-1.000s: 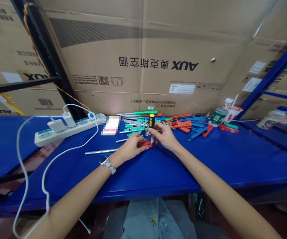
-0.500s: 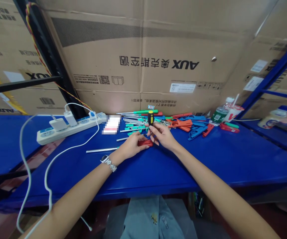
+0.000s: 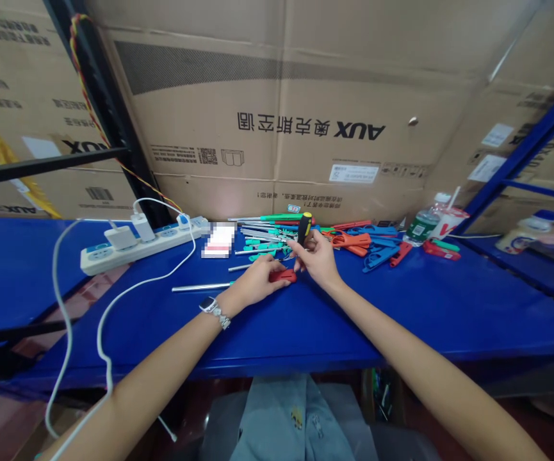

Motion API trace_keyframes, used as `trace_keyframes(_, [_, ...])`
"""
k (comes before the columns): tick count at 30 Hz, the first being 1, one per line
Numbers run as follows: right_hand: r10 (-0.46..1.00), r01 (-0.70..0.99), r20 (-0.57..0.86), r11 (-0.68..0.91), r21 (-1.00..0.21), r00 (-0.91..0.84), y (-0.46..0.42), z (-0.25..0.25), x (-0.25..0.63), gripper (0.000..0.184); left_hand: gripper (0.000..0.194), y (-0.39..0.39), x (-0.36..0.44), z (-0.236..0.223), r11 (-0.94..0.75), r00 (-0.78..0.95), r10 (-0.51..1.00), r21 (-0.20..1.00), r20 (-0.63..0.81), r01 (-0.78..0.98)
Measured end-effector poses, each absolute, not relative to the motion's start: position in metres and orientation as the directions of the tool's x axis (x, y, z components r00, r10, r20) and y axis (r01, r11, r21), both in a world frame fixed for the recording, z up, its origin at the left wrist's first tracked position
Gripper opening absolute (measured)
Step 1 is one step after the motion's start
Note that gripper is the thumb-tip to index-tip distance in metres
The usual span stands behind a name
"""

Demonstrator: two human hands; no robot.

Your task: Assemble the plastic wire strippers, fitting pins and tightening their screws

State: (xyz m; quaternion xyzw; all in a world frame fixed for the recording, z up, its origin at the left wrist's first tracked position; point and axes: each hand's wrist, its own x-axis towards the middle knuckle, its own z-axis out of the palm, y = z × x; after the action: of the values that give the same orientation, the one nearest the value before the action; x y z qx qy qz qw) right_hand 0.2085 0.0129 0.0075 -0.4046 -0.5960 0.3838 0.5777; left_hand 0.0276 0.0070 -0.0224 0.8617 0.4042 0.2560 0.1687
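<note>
My left hand (image 3: 257, 280), with a silver watch (image 3: 214, 310) on its wrist, is closed on a red plastic handle (image 3: 284, 276) lying on the blue tabletop. In my right hand (image 3: 319, 259) is a black and yellow screwdriver (image 3: 305, 228), its grip tilted up. The screwdriver's tip is hidden by the fingers, just right of the red handle. A long metal tube (image 3: 202, 287) with a green end lies left of my left hand. Behind my hands are several green handles with metal rods (image 3: 262, 238). Orange handles (image 3: 351, 240) and blue handles (image 3: 382, 254) lie to the right.
A white power strip (image 3: 113, 256) with plugs and white cables stands at left. At right are a plastic bottle (image 3: 423, 225), a red and white cup (image 3: 454, 221) and a capped jar (image 3: 526, 234). Large cardboard boxes (image 3: 305, 77) rise behind the blue table (image 3: 401, 320).
My right hand has shifted right, away from the red handle, and the screwdriver has gone from upright to leaning right. My left hand keeps hold of the red handle. The view has shifted slightly.
</note>
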Motion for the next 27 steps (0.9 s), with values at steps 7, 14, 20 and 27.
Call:
trace_keyframes(7, [0.917,0.486,0.378,0.388,-0.783,-0.124,0.003,0.019,0.253,0.037,0.051,-0.012,0.010,0.000,-0.670,0.581,0.737,0.257,0.346,0.697])
trace_keyframes(14, [0.941,0.876,0.231,0.318,-0.364,-0.246,-0.017,-0.010,0.267,0.019,0.040,-0.017,-0.027,-0.008,-0.636,0.585,0.766,0.182,0.268,0.750])
trace_keyframes(20, [0.911,0.881,0.302,0.369,-0.295,-0.280,-0.027,0.002,0.262,0.022,0.033,-0.013,-0.021,-0.011,-0.723,0.660,0.690,0.227,0.298,0.653])
trace_keyframes(27, [0.653,0.674,0.460,0.724,-0.146,-0.601,-0.031,0.021,0.260,0.039,0.043,-0.014,0.002,0.009,-0.751,0.665,0.658,0.237,0.353,0.617])
